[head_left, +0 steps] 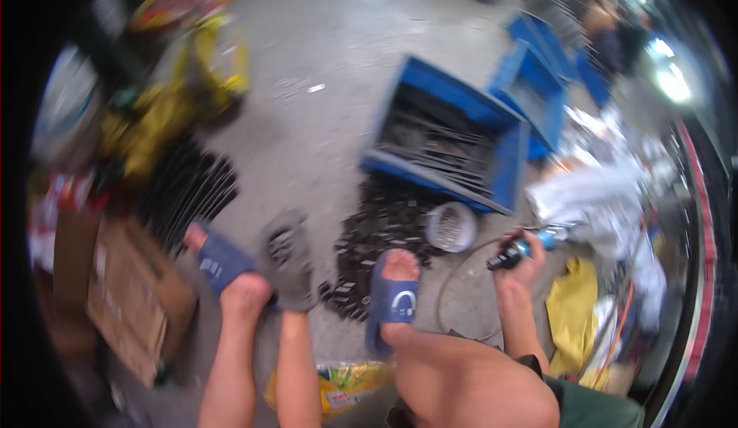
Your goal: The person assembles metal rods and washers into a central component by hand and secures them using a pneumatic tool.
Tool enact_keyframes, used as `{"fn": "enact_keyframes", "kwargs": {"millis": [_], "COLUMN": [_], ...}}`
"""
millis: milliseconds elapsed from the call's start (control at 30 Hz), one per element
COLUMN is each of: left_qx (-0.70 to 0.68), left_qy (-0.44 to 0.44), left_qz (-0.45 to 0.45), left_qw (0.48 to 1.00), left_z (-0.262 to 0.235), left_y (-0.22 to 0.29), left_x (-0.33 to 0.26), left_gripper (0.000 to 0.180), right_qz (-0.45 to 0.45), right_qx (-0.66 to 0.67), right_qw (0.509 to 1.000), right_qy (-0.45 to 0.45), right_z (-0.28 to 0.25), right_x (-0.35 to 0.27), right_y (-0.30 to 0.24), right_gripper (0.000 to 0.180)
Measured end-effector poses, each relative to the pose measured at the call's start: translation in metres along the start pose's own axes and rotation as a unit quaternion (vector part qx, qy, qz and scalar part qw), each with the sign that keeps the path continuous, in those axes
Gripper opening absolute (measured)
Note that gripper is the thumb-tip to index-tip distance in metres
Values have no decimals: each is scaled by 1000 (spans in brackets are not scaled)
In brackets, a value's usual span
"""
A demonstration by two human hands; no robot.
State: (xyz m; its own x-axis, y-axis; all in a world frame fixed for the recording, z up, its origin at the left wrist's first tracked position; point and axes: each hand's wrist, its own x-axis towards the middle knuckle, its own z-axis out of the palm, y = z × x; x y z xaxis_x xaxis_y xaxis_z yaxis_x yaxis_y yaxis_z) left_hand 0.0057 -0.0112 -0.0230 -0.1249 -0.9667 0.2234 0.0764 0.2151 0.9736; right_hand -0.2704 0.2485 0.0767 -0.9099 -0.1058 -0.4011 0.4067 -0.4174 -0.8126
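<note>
Grey concrete floor, seen from above. Ahead of both hands, a blue crate of dark metal rods rests on it; a heap of small dark metal pieces spreads from the crate toward the hands. Just left of the right hand sits a small round white container. Left of the gloved left hand lie black rods and a cardboard box. A yellow packet lies below the hands.
</note>
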Motion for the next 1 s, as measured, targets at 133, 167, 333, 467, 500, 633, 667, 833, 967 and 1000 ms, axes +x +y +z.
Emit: {"fn": "enact_keyframes", "kwargs": {"millis": [133, 167, 333, 467, 500, 633, 667, 833, 967, 1000], "left_qx": [61, 46, 46, 25, 26, 29, 34, 49, 49, 63], "left_qy": [2, 0, 16, 2, 4, -15, -30, -48, -46, -44], "left_qz": [46, 36, 44, 31, 33, 20, 26, 34, 19, 36], "left_qw": [997, 998, 998, 999, 999, 999, 999, 997, 998, 996], "left_z": [11, 8, 0, 1, 0, 2, 1, 8, 17, 16], "left_y": [20, 29, 28, 26, 26, 26, 25, 15, 13, 13], "left_x": [10, 12, 0, -2, -2, 3, 6, 8, 10, 10], "left_gripper": [14, 14, 15, 25, 25, 31, 30, 27, 26, 26], "right_qz": [-179, -203, -15, -70, -58, -73, -85, -125, -128, -127], "right_qx": [-9, 13, -4, -81, -92, -136, -143, -188, -178, -185], "right_qw": [950, 910, 844, 812, 817, 804, 796, 749, 758, 764], "right_qy": [-254, -362, -536, -574, -566, -575, -582, -623, -615, -605], "right_z": [116, 140, 219, 237, 236, 229, 230, 227, 228, 228], "right_x": [-82, -93, -134, -148, -153, -150, -150, -147, -143, -143], "right_y": [27, 40, 97, 123, 129, 144, 144, 143, 142, 143], "right_gripper": [53, 56, 41, 41, 40, 37, 37, 34, 32, 32]}}
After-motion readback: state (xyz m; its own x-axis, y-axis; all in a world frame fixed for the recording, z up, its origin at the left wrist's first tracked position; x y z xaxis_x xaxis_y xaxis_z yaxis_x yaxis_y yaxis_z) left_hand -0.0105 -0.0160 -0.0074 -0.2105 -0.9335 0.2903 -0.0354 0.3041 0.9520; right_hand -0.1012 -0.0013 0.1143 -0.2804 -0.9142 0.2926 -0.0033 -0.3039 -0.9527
